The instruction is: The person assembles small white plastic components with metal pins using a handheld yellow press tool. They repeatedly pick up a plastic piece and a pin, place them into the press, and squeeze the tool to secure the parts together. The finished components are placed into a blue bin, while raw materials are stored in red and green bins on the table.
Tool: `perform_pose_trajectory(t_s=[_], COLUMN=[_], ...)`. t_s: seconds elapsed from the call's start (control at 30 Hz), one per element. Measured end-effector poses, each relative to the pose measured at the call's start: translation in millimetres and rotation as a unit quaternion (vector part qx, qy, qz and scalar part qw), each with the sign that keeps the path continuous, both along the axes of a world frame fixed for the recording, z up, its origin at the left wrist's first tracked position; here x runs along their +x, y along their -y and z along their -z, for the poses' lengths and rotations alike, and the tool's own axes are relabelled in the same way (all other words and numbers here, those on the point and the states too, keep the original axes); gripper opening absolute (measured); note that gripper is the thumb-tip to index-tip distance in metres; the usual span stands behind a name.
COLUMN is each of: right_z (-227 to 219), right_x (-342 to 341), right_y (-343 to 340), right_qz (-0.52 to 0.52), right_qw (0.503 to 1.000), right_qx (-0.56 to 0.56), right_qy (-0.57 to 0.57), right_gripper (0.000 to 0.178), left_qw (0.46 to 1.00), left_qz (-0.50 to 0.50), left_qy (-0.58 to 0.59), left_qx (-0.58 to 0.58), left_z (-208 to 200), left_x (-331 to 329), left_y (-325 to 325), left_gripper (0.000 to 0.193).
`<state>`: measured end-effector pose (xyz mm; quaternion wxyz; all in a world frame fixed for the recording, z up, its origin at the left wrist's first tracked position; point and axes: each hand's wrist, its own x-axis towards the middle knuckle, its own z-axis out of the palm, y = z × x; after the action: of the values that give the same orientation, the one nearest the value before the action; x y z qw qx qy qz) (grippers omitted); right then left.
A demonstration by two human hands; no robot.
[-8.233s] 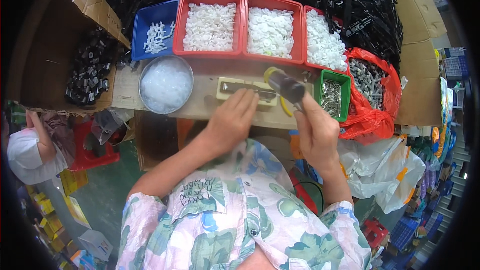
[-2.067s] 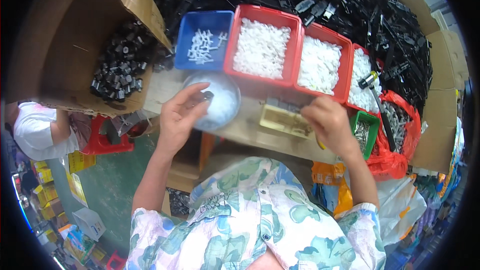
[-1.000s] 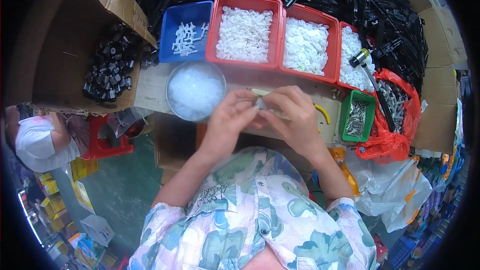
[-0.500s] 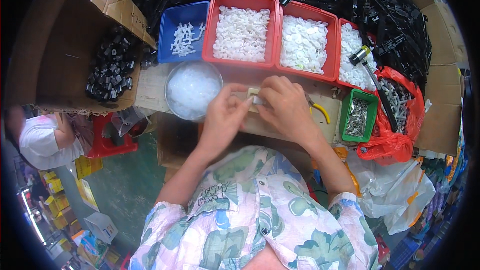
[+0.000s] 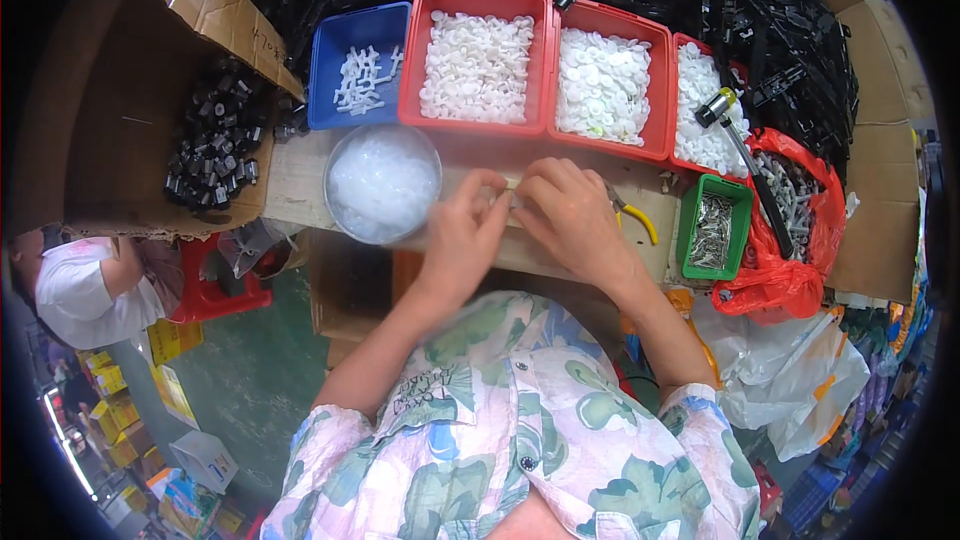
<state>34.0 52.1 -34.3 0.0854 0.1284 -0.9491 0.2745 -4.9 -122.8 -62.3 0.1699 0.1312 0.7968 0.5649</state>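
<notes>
Above the front of the workbench [image 5: 640, 235], my two hands meet with their fingertips close together. My left hand [image 5: 462, 240] is closed, thumb and forefinger pinched toward a small pale part [image 5: 513, 197] that shows between the hands. From the other side, the curled fingers of my right hand [image 5: 572, 210] close on the same spot and cover most of it. The part's full shape is hidden. Left of my hands stands a round bowl [image 5: 383, 183] of whitish, translucent stuff. Pliers with yellow handles [image 5: 640, 220] lie just right of my right hand.
Behind my hands stand a blue bin [image 5: 318, 70] and red bins [image 5: 545, 60] of white plastic pieces. To the right are a green bin [image 5: 686, 240] of metal pins, a hammer [image 5: 757, 175] and a red bag [image 5: 775, 290]. An open carton [image 5: 110, 160] holds black parts at left.
My left hand has shifted slightly right and up, its fingers closer to my right hand. The pale block seen between them is now mostly covered. The view has shifted slightly.
</notes>
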Motion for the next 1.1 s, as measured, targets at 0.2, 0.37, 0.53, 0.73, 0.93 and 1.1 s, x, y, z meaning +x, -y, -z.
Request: perform_pose_trajectory(t_s=[0.2, 0.37, 0.53, 0.73, 0.93, 1.1], right_z=[-23.0, -20.7, -2.2, -3.0, -4.3, -6.1], right_x=[38.8, 99.4, 132.9, 127.1, 133.6, 131.7], right_y=[-25.9, -98.0, -129.2, -130.9, -136.3, -133.5], right_qz=[0.11, 0.329, 0.367, 0.369, 0.379, 0.371], right_qw=[0.992, 0.944, 0.921, 0.925, 0.925, 0.927], right_qx=[-0.011, 0.014, 0.127, 0.085, 0.015, -0.025], right_qy=[-0.054, -0.022, 0.038, 0.029, 0.006, -0.055], right_gripper=[0.026, 0.02, 0.019, 0.009, 0.01, 0.012], left_qw=[0.989, 0.97, 0.89, 0.864, 0.879, 0.878], left_qz=[0.014, -0.005, -0.007, 0.089, 0.09, 0.076], left_qy=[-0.139, -0.241, -0.418, -0.401, -0.358, -0.384], left_qx=[-0.043, -0.03, -0.18, -0.292, -0.3, -0.274], left_z=[-9.5, -31.5, -46.2, -33.0, -34.7, -29.4], left_x=[1.7, -19.2, -84.3, -132.1, -138.5, -135.8], left_y=[-0.1, 1.4, 0.7, -2.2, -4.3, -1.3], left_gripper=[0.023, 0.02, 0.016, 0.015, 0.012, 0.011])
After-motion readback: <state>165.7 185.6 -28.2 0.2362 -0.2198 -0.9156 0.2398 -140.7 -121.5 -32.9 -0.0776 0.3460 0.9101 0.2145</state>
